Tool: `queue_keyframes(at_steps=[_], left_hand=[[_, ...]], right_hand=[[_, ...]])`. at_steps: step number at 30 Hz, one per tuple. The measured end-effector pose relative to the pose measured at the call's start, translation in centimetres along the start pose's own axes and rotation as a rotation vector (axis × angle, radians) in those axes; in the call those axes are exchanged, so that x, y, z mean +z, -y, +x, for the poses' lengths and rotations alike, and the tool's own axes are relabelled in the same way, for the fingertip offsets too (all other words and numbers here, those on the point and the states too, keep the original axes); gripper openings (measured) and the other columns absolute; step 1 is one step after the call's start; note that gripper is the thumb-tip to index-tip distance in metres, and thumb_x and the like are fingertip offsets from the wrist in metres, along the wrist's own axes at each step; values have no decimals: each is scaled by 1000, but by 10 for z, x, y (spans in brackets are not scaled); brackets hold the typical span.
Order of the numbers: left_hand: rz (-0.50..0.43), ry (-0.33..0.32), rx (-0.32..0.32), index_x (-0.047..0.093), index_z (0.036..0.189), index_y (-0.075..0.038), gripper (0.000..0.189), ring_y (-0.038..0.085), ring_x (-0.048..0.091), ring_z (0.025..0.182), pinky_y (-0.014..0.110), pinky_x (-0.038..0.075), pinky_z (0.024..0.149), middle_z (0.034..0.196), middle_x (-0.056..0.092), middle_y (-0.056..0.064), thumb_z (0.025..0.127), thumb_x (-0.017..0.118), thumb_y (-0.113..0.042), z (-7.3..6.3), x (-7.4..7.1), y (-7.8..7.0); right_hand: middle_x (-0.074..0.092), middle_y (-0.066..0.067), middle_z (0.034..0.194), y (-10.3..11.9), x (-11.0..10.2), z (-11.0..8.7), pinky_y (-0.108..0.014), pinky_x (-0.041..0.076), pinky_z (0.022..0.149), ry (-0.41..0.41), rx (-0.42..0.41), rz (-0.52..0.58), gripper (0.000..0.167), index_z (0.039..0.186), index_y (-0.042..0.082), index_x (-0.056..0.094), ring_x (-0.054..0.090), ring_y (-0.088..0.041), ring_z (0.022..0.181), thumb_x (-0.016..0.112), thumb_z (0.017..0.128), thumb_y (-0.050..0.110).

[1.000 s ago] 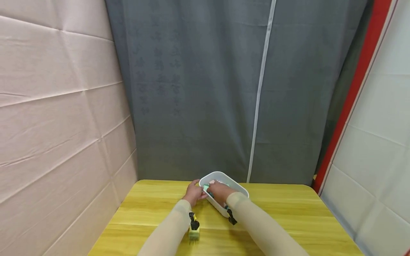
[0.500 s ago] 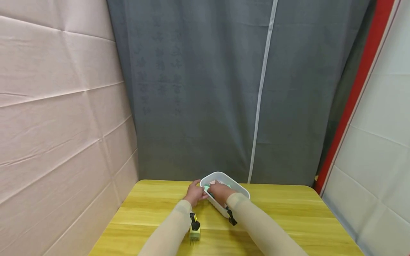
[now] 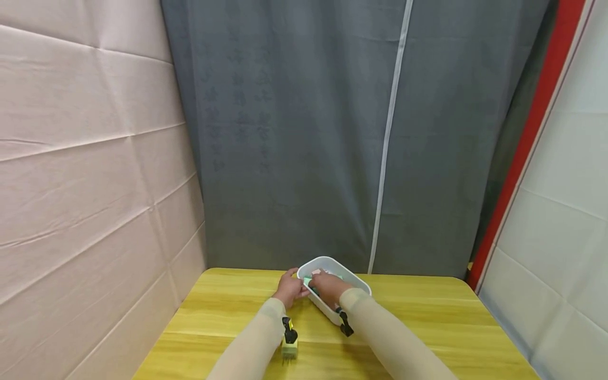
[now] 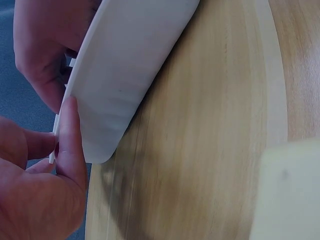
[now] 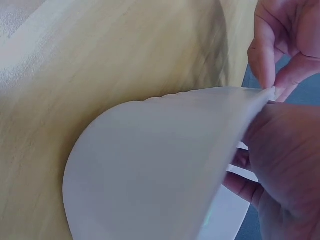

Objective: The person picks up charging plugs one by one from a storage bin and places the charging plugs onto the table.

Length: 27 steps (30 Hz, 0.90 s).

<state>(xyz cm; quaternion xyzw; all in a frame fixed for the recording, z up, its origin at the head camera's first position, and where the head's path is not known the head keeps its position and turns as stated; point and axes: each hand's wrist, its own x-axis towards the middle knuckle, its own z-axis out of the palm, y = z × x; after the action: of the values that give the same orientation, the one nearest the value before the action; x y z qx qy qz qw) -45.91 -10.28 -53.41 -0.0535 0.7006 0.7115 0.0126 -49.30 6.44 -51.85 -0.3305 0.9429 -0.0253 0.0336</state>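
Note:
A white plastic bin point(image 3: 357, 279) with rounded corners stands on the table, set at a slant. My left hand point(image 3: 288, 287) pinches its rim at the left corner; in the left wrist view that hand point(image 4: 42, 192) has thumb and fingers on either side of the edge. My right hand point(image 3: 329, 286) reaches down inside the bin, bent at the fingers. Beside it lie a pale green piece point(image 3: 307, 281) and a pinkish piece point(image 3: 316, 272), too small to identify. The bin wall point(image 5: 150, 160) hides the right fingertips in the right wrist view, so whether they grip anything is unclear.
The yellow wood-grain table point(image 3: 228, 322) ends at a grey curtain point(image 3: 294, 158) behind. Pale padded walls point(image 3: 95, 184) flank it on the left and right. A red strip point(image 3: 527, 137) runs down the right side.
The head view has shifted very slightly. Both hands and the bin keep their places, the left hand at the rim and the right inside.

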Motion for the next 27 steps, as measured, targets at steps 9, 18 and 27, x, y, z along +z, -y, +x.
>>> queue_keyframes(at_steps=[9,18,27], left_hand=[[20,1,-20,33,168,4,65,18,76,82,41,68,92,115,66,29,106,50,8,-3,-1,-3],[33,-8,-23,34,168,5,64,21,76,84,42,68,92,119,66,31,106,50,8,0,0,0],[35,4,-11,32,168,5,66,16,72,78,35,69,84,128,63,35,104,48,10,1,0,0]], right_hand=[[67,5,107,-11,-6,-4,-35,61,102,-121,-16,135,37,121,16,81,59,-13,92,95,87,18],[63,5,106,-11,-16,-23,-30,57,89,-118,41,220,45,124,12,78,57,-14,90,95,84,22],[59,4,108,-11,-20,-38,-31,60,85,-111,87,323,47,128,18,77,58,-15,93,94,85,24]])
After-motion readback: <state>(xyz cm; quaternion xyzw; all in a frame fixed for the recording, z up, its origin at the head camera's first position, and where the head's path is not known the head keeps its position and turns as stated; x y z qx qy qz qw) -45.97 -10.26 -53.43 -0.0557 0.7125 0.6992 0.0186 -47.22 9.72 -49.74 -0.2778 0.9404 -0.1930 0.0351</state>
